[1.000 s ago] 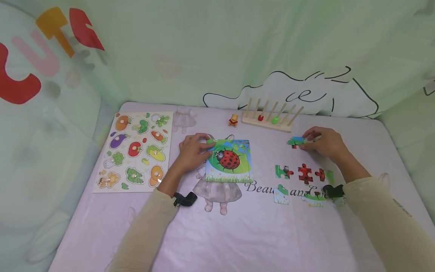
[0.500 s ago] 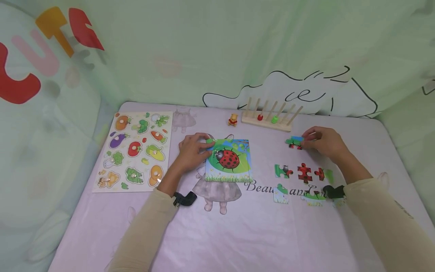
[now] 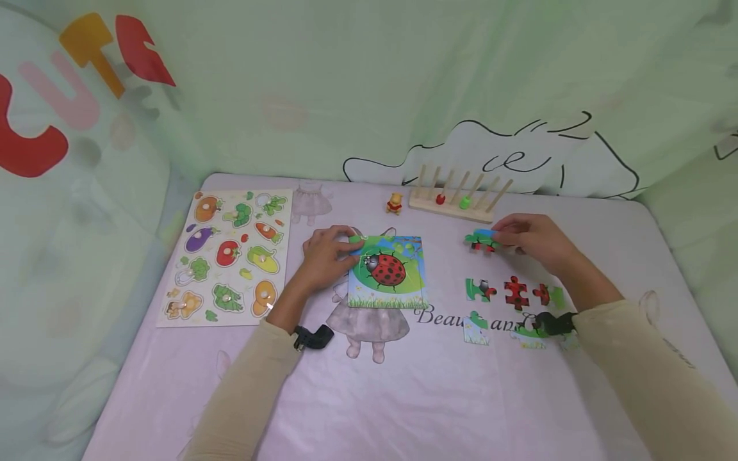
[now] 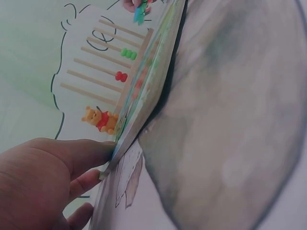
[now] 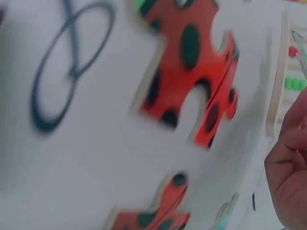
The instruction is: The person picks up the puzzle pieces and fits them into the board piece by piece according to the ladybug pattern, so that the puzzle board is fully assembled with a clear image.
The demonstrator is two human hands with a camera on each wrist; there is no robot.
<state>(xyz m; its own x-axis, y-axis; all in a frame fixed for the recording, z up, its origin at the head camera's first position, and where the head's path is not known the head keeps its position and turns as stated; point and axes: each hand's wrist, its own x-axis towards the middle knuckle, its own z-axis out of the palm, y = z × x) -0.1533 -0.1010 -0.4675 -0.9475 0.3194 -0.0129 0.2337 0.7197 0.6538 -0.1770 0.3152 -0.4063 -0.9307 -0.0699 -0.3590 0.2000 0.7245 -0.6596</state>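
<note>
My left hand (image 3: 326, 259) grips the upper left corner of a square ladybug puzzle board (image 3: 385, 272), thumb and fingertips at its edge. In the left wrist view, the thumb (image 4: 91, 154) lies against the rim of the board (image 4: 144, 103). Over to the right, my right hand (image 3: 536, 240) pinches a blue, green and red jigsaw piece (image 3: 482, 239) by its right side. Below that hand lie loose jigsaw pieces in rough rows, among them a red one with black spots (image 3: 516, 293) and a green one (image 3: 477, 290). The right wrist view shows my right hand (image 5: 290, 163) only partly.
A wooden peg rack (image 3: 451, 207) with red and green beads stands at the back, beside a small bear figure (image 3: 394, 203). At the left lies a vegetable knob puzzle (image 3: 227, 256). More pieces, such as a pale one (image 3: 476, 330), lie nearer, some partly behind the right wrist.
My right hand has moved left with the jigsaw piece, towards the board. My left hand has stayed at the board's corner.
</note>
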